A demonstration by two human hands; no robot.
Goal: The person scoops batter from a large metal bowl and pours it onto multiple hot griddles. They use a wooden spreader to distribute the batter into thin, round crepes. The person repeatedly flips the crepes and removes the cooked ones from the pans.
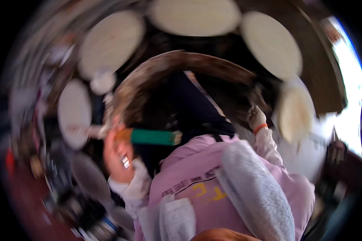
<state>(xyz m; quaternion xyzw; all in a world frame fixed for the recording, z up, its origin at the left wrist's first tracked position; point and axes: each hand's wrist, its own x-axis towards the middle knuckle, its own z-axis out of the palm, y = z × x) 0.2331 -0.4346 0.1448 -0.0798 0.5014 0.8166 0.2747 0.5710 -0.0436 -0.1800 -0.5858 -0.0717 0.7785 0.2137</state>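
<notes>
A green bar [153,137] with an orange end and a tan end is held in the left hand [118,154], gripped at the orange end by fingers blurred by motion; from them it is extended rightward across the front of the body. Just beyond these fingers a small pale disc [103,82] is seen, and to their left a larger white disc [74,108]. From near the left fingers, a brown curved rim [185,59] is arched toward the right hand [256,117], whose fingers are clenched; whether anything is enclosed cannot be told. An orange band [260,128] is worn at its wrist. Just right of that fist a cream disc [295,110] is placed. Nearer the body than both hands' fingers, a pink top [205,164] is partly covered by a pale fluffy cloth [253,193].
</notes>
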